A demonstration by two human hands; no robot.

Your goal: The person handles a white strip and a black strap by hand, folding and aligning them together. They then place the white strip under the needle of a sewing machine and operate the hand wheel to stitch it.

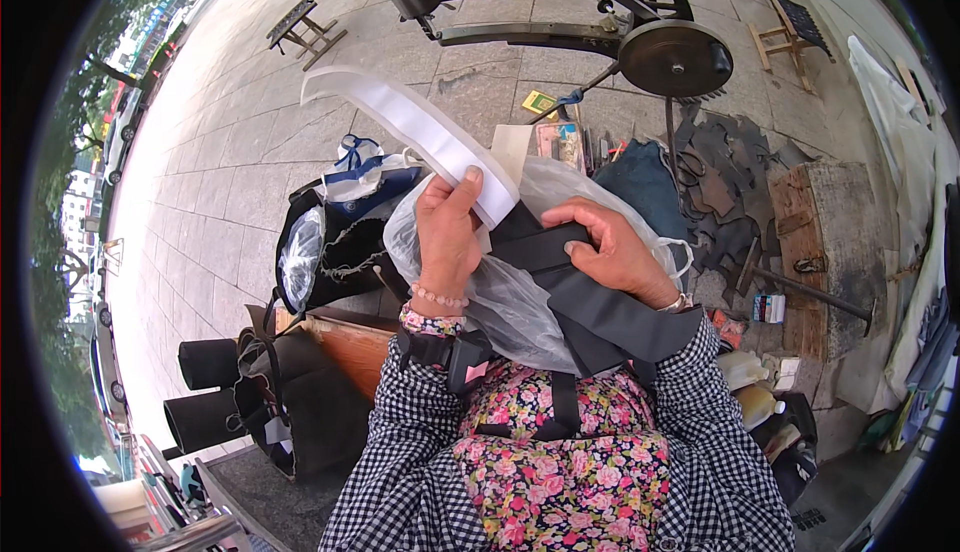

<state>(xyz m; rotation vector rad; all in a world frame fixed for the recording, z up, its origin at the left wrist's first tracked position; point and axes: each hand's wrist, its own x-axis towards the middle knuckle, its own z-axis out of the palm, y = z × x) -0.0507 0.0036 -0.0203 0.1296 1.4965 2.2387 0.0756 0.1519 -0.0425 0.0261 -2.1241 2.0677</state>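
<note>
My left hand (448, 227) pinches the lower end of a long white strip (430, 132) with paler, translucent edges, thumb on top. The strip curves up and away to the left. My right hand (612, 250) is closed on folded black strips (630, 314) of what looks like fabric or elastic, which hang down over my lap. A clear plastic bag (515, 302) lies under both hands and across my lap. Behind the white strip, a beige flat piece (511, 150) stands up; what supports it is hidden.
A cast-iron sewing machine with a round wheel (675, 60) stands ahead. Dark leather scraps (730, 167) and a wooden block (835, 252) with a metal hammer-like tool (815, 297) lie right. Left are an open black bag (350, 252), dark rolls (205, 422) and a folding stool (300, 27).
</note>
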